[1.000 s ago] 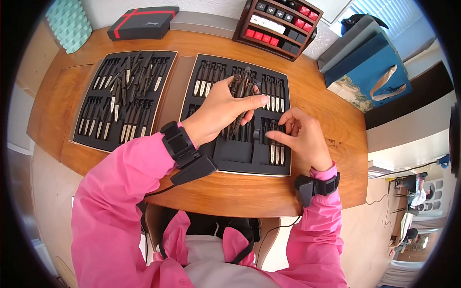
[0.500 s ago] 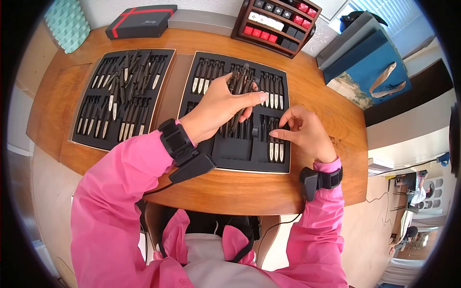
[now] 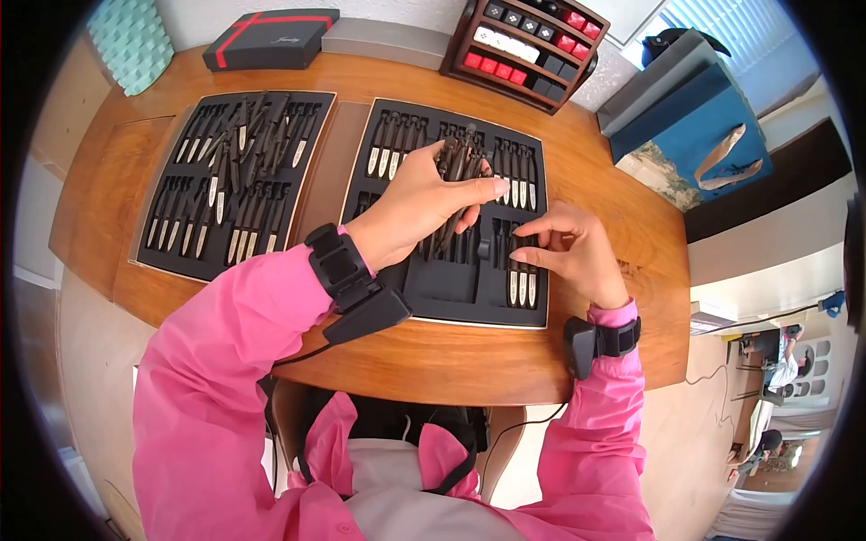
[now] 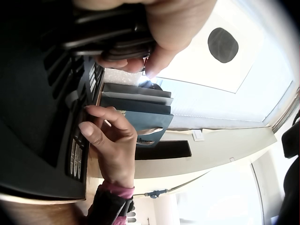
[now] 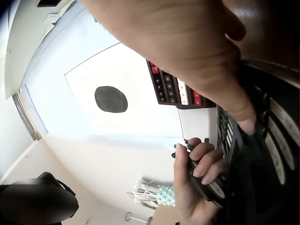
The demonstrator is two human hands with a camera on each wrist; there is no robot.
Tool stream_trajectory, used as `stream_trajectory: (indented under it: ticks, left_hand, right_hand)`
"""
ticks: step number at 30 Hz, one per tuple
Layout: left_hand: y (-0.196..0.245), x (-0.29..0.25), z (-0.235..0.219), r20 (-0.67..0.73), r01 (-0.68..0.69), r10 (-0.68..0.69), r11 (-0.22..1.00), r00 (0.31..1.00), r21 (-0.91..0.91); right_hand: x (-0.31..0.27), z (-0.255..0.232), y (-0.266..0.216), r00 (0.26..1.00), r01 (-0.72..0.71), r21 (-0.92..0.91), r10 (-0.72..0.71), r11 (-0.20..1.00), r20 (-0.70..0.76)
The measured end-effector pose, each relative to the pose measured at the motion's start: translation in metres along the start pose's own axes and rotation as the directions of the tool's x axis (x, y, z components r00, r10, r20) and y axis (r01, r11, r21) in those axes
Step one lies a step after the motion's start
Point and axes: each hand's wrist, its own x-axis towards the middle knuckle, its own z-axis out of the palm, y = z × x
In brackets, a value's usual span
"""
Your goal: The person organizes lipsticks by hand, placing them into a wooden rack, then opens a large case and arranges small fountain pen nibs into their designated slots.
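Observation:
My left hand [image 3: 424,194] grips a bundle of slim dark tools [image 3: 465,153] above the middle of the right-hand tray [image 3: 442,288]. The tools have black bodies; those lying in the tray show pale, leaf-shaped plates. At the tray's lower right my right hand [image 3: 577,248] bends over a row of the same tools [image 3: 521,288], thumb and index fingertips apart and close over their dark ends. In the left wrist view the right hand [image 4: 110,140] shows a gap between those fingertips. In the right wrist view its thumb [image 5: 243,119] lies right at the tools, the index fingertip hidden.
To the left, a second tray [image 3: 212,257] carries rows of these tools with a loose pile on top. Behind stand a black box with red ribbon [image 3: 271,45], a wooden rack of small boxes [image 3: 519,54] and a blue paper bag [image 3: 695,126]. The table's front edge runs below the trays.
The right hand has shifted slightly rightward over the lower right row, its thumb and index staying apart. The left hand keeps its bundle in nearly the same place.

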Motion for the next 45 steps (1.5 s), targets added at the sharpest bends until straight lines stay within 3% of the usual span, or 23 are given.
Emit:
stream_trajectory:
  ticks: [1,4,5,7,15,18,20,21,25,27,29,31,33,35,37,39,41,43,45]
  left_hand:
    - [0.001,0.0,0.0,0.0,0.009,-0.009,1.0,1.0,-0.003]
    - [0.0,0.0,0.0,0.004,0.009,-0.009,1.0,1.0,-0.016]
    - [0.0,0.0,-0.001,0.0,0.008,-0.008,1.0,1.0,-0.017]
    - [-0.001,0.0,-0.001,0.014,0.006,-0.006,1.0,1.0,-0.021]
    - [0.0,0.0,0.001,-0.005,0.004,-0.004,1.0,1.0,-0.031]
    - [0.001,0.0,0.0,0.012,0.012,-0.012,1.0,1.0,-0.027]
    - [-0.002,0.002,-0.001,0.012,0.038,-0.037,0.999,0.999,-0.038]
    - [-0.002,0.002,0.0,0.013,0.037,-0.036,0.999,0.999,-0.038]
    - [-0.001,0.001,-0.001,0.038,0.046,-0.043,0.996,0.998,-0.073]
    - [-0.001,0.001,-0.001,0.056,0.057,-0.052,0.995,0.997,-0.088]
    - [-0.002,0.002,-0.001,0.057,0.016,-0.011,0.997,0.998,-0.076]
    - [-0.004,0.003,0.0,0.031,0.029,-0.028,0.999,0.999,-0.019]
    - [-0.005,0.003,0.001,-0.013,-0.007,0.007,1.0,1.0,0.007]
    - [-0.005,0.003,0.001,-0.021,-0.005,0.005,1.0,1.0,-0.008]
    - [-0.009,0.005,-0.001,-0.008,-0.019,0.019,1.0,1.0,0.007]
    - [-0.009,0.005,-0.002,0.005,-0.018,0.018,1.0,1.0,0.0]
    - [-0.008,0.004,-0.003,0.021,-0.015,0.015,1.0,1.0,-0.005]
    - [-0.007,0.004,-0.003,-0.062,-0.016,0.018,0.999,0.998,0.031]
    - [-0.005,0.005,-0.002,-0.112,-0.019,0.021,1.0,0.994,0.019]
  right_hand:
    - [-0.002,0.001,0.0,1.0,0.002,-0.002,-0.002,1.0,0.002]
    - [-0.011,0.003,-0.002,0.974,0.216,-0.186,-0.224,0.959,-0.023]
    - [-0.014,0.003,-0.006,0.974,0.218,-0.185,-0.225,0.958,-0.019]
    - [-0.02,0.004,-0.012,0.97,0.229,-0.371,-0.243,0.9,0.009]
    - [-0.023,-0.001,-0.016,0.977,0.213,-0.397,-0.202,0.893,0.07]
    - [-0.02,0.0,-0.002,0.967,0.256,-0.308,-0.247,0.916,0.068]
    - [-0.019,-0.001,0.002,0.986,0.16,-0.067,-0.157,0.985,0.048]
    - [-0.019,0.0,0.002,0.987,0.159,-0.068,-0.156,0.985,0.046]
    - [-0.01,0.011,-0.01,0.984,0.14,0.005,-0.139,0.99,-0.113]
    - [-0.001,0.021,-0.017,0.972,0.137,0.154,-0.102,0.979,-0.214]
    - [0.006,0.032,-0.03,0.982,0.13,0.234,-0.093,0.963,-0.163]
    - [0.01,0.042,-0.038,0.988,0.134,0.192,-0.115,0.972,-0.106]
    - [0.014,0.053,-0.047,0.974,0.193,0.137,-0.173,0.972,-0.146]
    - [0.012,0.06,-0.052,0.95,0.203,-0.121,-0.225,0.972,-0.214]
    - [0.01,0.061,-0.053,0.948,0.19,-0.109,-0.211,0.976,-0.24]
    - [0.009,0.061,-0.05,0.974,0.085,0.007,-0.082,0.996,-0.212]
    - [0.009,0.06,-0.043,0.985,0.062,0.084,-0.048,0.995,-0.166]
    - [0.007,0.055,-0.044,0.993,0.035,0.158,-0.016,0.987,-0.12]
    - [0.001,0.048,-0.054,0.994,-0.101,0.243,0.107,0.965,-0.009]
